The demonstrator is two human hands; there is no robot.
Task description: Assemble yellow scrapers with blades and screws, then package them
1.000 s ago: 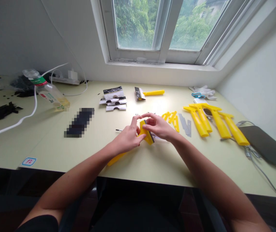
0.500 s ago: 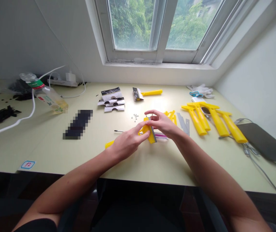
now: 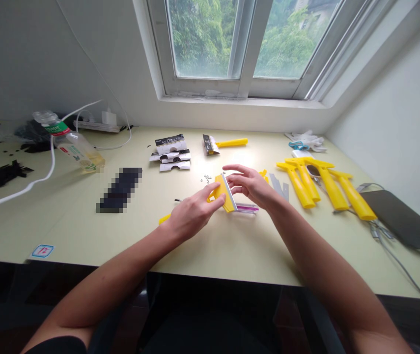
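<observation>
My left hand (image 3: 195,209) is closed on a yellow scraper (image 3: 224,195), whose wide head carries a grey-white blade strip along its right edge. The scraper's handle passes under my palm and its yellow end shows left of the wrist. Beside the blade, my right hand (image 3: 250,184) has its fingers apart, with the fingertips close to the scraper's head; whether they touch it is hard to see. Small metal nuts (image 3: 206,178) lie just beyond my left hand. Below the scraper is a purple-and-clear item (image 3: 247,208), partly hidden. Loose metal blades (image 3: 278,186) lie right of my right hand.
Several yellow scraper handles (image 3: 329,184) lie at right, near a dark flat device (image 3: 401,216) with cables. Printed card sleeves (image 3: 171,147) and a sleeved scraper (image 3: 232,142) lie at the back. A tilted bottle (image 3: 75,147) and a pixelated dark rectangle (image 3: 119,190) are at left.
My right fingers have drawn back from the scraper and spread apart. The scraper has turned slightly in my left hand, so more of its yellow face shows.
</observation>
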